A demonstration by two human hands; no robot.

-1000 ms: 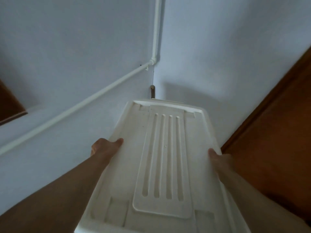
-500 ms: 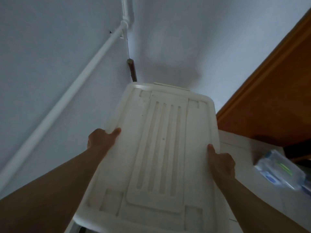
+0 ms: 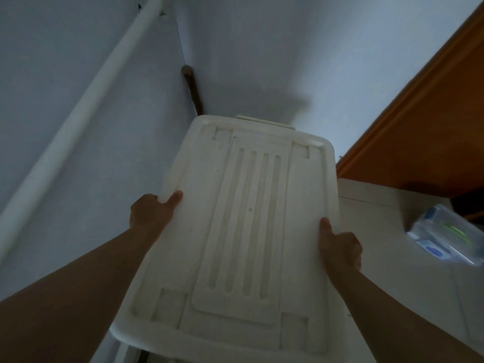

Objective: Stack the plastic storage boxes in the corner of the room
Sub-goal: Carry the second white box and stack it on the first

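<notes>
A white plastic storage box (image 3: 243, 231) fills the middle of the head view, its ribbed lid facing me. It sits in the corner where two pale walls meet. My left hand (image 3: 152, 213) grips its left edge with the thumb on the lid. My right hand (image 3: 340, 247) grips the right edge, thumb on top too. What lies under the box is mostly hidden; only a pale edge shows at the bottom left.
A white pipe (image 3: 78, 121) runs diagonally along the left wall. A brown stick (image 3: 193, 90) leans in the corner behind the box. On the right are an orange-brown wooden panel (image 3: 419, 121), a white surface (image 3: 392, 258) and a clear plastic container (image 3: 450, 237).
My view has tilted down. The box now looks lower in the corner, and the white surface and clear container have come into view on the right. Both hands keep their hold.
</notes>
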